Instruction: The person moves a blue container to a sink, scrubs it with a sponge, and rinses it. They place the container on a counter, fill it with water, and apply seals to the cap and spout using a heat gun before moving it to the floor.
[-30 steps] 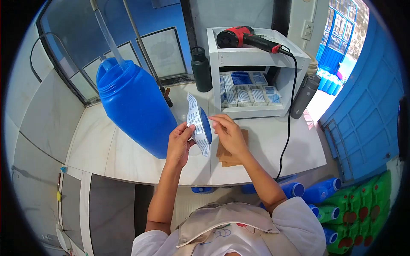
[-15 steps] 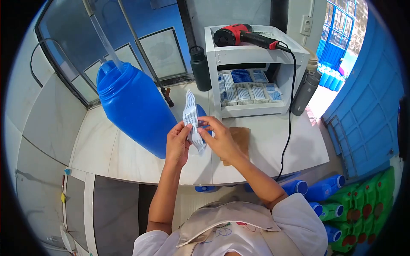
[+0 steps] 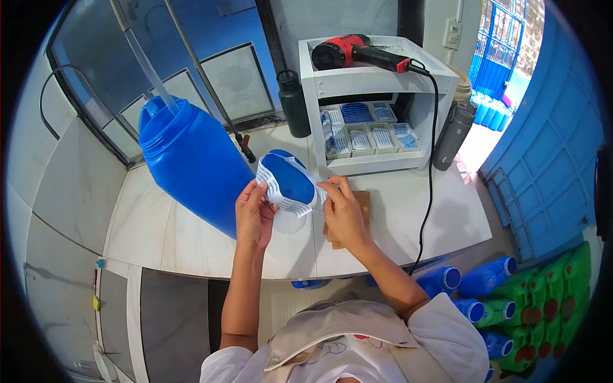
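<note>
A white printed band (image 3: 295,205) is spread open into a loop between my hands, above the counter. My left hand (image 3: 255,214) pinches its left side, and my right hand (image 3: 343,210) pinches its right side. Through the loop shows a blue object (image 3: 288,177), which stands on the counter behind the band; its full shape is partly hidden. Below the band a round clear or whitish edge is visible on the counter. A brown flat piece (image 3: 361,214) lies beside and partly under my right hand.
A large blue jug (image 3: 195,163) with a tube in it leans at the left. Behind are a dark green bottle (image 3: 294,105) and a white shelf (image 3: 377,167) with a red-black heat gun (image 3: 348,51), whose cord hangs down, and small baskets. A gray bottle (image 3: 454,137) stands right.
The band, narrow and nearly flat before, is now opened wide into a loop. My hands have moved apart, the left one leftward and the right one rightward. The view has shifted slightly.
</note>
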{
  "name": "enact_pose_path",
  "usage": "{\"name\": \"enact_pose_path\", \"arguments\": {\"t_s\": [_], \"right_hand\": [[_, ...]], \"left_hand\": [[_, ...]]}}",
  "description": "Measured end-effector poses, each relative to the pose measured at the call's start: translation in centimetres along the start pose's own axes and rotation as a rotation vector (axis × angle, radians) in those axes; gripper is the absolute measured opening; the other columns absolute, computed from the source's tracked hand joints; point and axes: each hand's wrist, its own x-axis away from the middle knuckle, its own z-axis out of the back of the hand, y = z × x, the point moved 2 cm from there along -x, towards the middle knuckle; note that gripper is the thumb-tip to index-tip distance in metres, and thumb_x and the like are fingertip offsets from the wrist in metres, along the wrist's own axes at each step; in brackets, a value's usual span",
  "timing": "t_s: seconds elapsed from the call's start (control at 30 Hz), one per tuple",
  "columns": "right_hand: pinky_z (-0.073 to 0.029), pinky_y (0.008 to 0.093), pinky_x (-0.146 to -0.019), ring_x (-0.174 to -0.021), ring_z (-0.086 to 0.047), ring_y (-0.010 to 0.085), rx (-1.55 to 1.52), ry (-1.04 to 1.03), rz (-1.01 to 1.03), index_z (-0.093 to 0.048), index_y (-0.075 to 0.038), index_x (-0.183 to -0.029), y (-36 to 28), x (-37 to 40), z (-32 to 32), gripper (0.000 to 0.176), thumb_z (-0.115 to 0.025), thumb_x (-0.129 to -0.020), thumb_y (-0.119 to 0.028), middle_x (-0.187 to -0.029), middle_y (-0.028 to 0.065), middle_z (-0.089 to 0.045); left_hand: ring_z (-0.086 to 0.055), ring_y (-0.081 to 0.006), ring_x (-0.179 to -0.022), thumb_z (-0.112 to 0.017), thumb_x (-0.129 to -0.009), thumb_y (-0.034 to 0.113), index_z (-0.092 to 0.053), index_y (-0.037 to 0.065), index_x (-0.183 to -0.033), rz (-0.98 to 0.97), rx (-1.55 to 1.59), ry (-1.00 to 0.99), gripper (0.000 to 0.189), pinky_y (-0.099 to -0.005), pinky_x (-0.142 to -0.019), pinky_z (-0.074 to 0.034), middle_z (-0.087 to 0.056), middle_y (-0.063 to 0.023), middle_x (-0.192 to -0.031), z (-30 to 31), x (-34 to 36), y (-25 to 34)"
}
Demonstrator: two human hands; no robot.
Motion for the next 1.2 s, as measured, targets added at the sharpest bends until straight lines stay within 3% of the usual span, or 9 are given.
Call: {"name": "enact_pose_path", "arguments": {"t_s": [0.2,0.3,0.37,0.53,0.63,0.8,0.97,1.13,1.2], "right_hand": [[-0.047,0.0399,-0.072,-0.084,-0.059,0.0319,-0.014,0.004,-0.021,-0.05,-0.005,-0.115,0.5,-1.7,0.1,0.04,-0.047,-0.077,0.008,-0.118,0.0112,-0.046],[-0.048,0.0382,-0.073,-0.086,-0.059,0.0321,-0.048,0.018,0.022,-0.049,-0.005,-0.115,0.1,-1.9,0.0,0.039,-0.046,-0.078,0.008,-0.118,0.0118,-0.046],[-0.048,0.0372,-0.074,-0.087,-0.059,0.0313,-0.084,0.037,0.013,-0.049,-0.005,-0.114,0.4,-2.6,-0.1,0.038,-0.046,-0.078,0.007,-0.117,0.0119,-0.047],[-0.047,0.0345,-0.075,-0.087,-0.058,0.03,-0.313,0.112,-0.023,-0.053,-0.003,-0.104,-0.5,-3.7,-0.2,0.029,-0.05,-0.077,0.007,-0.113,0.0125,-0.05],[-0.048,0.0342,-0.074,-0.087,-0.057,0.0289,-0.16,0.079,0.067,-0.058,-0.002,-0.096,-0.2,-3.6,0.1,0.022,-0.053,-0.076,0.007,-0.107,0.0118,-0.051],[-0.048,0.0369,-0.068,-0.091,-0.054,0.0262,0.291,0.252,0.326,-0.061,-0.003,-0.093,-1.3,-3.2,0.7,0.02,-0.056,-0.076,0.007,-0.095,0.0099,-0.051],[-0.047,0.0358,-0.066,-0.08,-0.057,0.0268,0.099,0.173,0.224,-0.06,0.0,-0.097,0.4,-3.4,0.1,0.022,-0.055,-0.077,0.007,-0.097,0.0118,-0.052],[-0.047,0.0321,-0.063,-0.069,-0.059,0.0265,-0.182,0.156,0.116,-0.056,0.002,-0.097,0.6,-3.8,0.6,0.019,-0.053,-0.079,0.007,-0.095,0.0127,-0.054],[-0.047,0.0236,-0.064,-0.074,-0.058,0.014,-0.183,0.151,0.043,-0.054,0.005,-0.09,0.1,-3.8,1.1,0.006,-0.053,-0.084,0.004,-0.085,0.0088,-0.056]], "left_hand": [[-0.059,-0.007,-0.063,-0.056,-0.086,0.009,-0.058,0.005,-0.092,0.022,-0.019,-0.011,0.007,-0.0194,-0.055,-0.051,-0.059,0.0007,-0.074,-0.3,0.7,-0.2],[-0.059,-0.0075,-0.065,-0.056,-0.087,0.009,-0.059,0.005,-0.091,0.026,-0.026,-0.03,0.007,-0.0217,-0.06,-0.052,-0.059,0.0007,-0.074,-0.1,1.0,-0.1],[-0.063,-0.0114,-0.076,-0.053,-0.087,0.009,-0.056,0.001,-0.101,0.072,-0.098,-0.133,0.017,-0.0269,-0.072,-0.053,-0.064,-0.0046,-0.089,0.2,1.2,-0.1],[-0.063,-0.0117,-0.077,-0.052,-0.087,0.009,-0.057,0.001,-0.101,0.014,-0.157,-0.114,0.017,-0.0277,-0.076,-0.052,-0.064,-0.0054,-0.091,-1.0,2.2,1.1],[-0.063,-0.0115,-0.077,-0.051,-0.087,0.009,-0.057,0.0,-0.1,-0.007,-0.121,-0.088,0.017,-0.0275,-0.076,-0.052,-0.064,-0.0052,-0.09,-1.2,2.6,1.1],[-0.063,-0.0117,-0.077,-0.051,-0.087,0.009,-0.057,0.0,-0.099,-0.024,-0.05,-0.062,0.016,-0.0276,-0.074,-0.052,-0.064,-0.005,-0.089,-0.5,2.7,0.7],[-0.059,-0.0078,-0.071,-0.053,-0.086,0.008,-0.059,0.0,-0.102,0.039,-0.128,-0.104,0.019,-0.0243,-0.064,-0.049,-0.063,-0.0023,-0.085,-0.9,2.8,0.2],[-0.058,-0.0072,-0.072,-0.054,-0.085,0.007,-0.059,-0.001,-0.106,0.043,-0.175,-0.128,0.022,-0.0234,-0.065,-0.047,-0.063,-0.0019,-0.086,-0.9,2.7,0.0],[-0.057,-0.0069,-0.072,-0.055,-0.085,0.008,-0.059,-0.001,-0.106,0.045,-0.184,-0.136,0.023,-0.023,-0.065,-0.046,-0.063,-0.0017,-0.086,-0.8,2.7,0.0]]}}
